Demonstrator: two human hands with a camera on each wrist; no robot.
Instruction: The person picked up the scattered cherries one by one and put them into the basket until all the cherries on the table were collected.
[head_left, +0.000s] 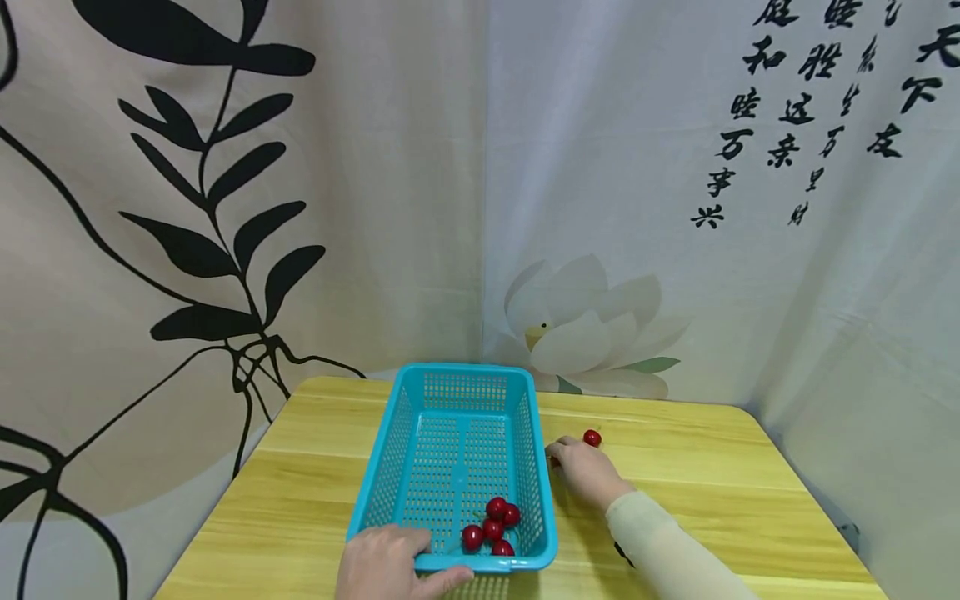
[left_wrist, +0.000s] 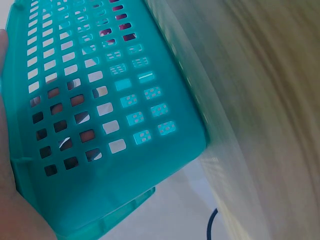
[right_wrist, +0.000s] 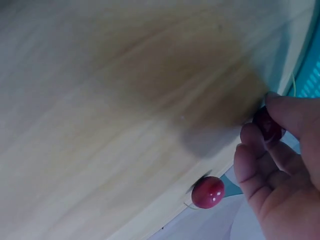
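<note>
My left hand (head_left: 386,565) grips the near rim of a blue perforated plastic basket (head_left: 459,467), thumb along the outer edge and fingers over the inside. Several red cherries (head_left: 492,529) lie in the basket's near right corner. Beside the basket's right wall, my right hand (head_left: 588,471) pinches a dark red cherry (right_wrist: 268,124) between thumb and fingertips, close over the table; in the head view that cherry is hidden by the hand. Another cherry (head_left: 592,437) with a thin stem lies on the table just beyond the right hand.
The basket stands on a yellow wood-grain table (head_left: 675,467). Behind the table hangs a pale curtain (head_left: 405,208) printed with dark leaves, a lotus and writing. A dark cable (left_wrist: 212,225) shows below the table edge in the left wrist view.
</note>
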